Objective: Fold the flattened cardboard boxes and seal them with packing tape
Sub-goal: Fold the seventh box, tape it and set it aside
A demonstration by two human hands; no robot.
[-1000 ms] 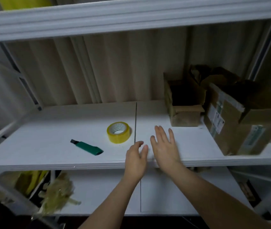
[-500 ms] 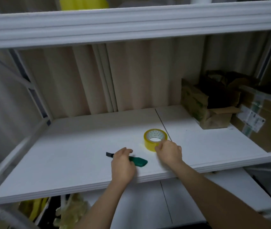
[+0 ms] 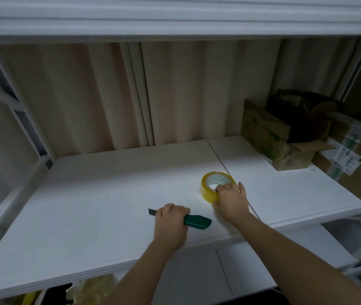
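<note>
A yellow roll of packing tape [image 3: 210, 183] lies flat on the white shelf [image 3: 100, 208]. My right hand [image 3: 231, 200] grips its near right side, a finger hooked into the core. Left of it lies a green utility knife [image 3: 197, 221] with its dark tip pointing left. My left hand [image 3: 170, 223] is curled round the knife's middle, hiding that part. No flattened box is in view.
At the shelf's right end stand an open cardboard box [image 3: 278, 142] with green print and a taped brown carton [image 3: 355, 159] with a label. Beige curtains hang behind. Another shelf board runs overhead, and a lower shelf holds yellow packaging at the bottom left.
Both hands moved left from the shelf's front edge. The left hand closed round the green knife and the right hand took hold of the tape roll. The view swung left.
</note>
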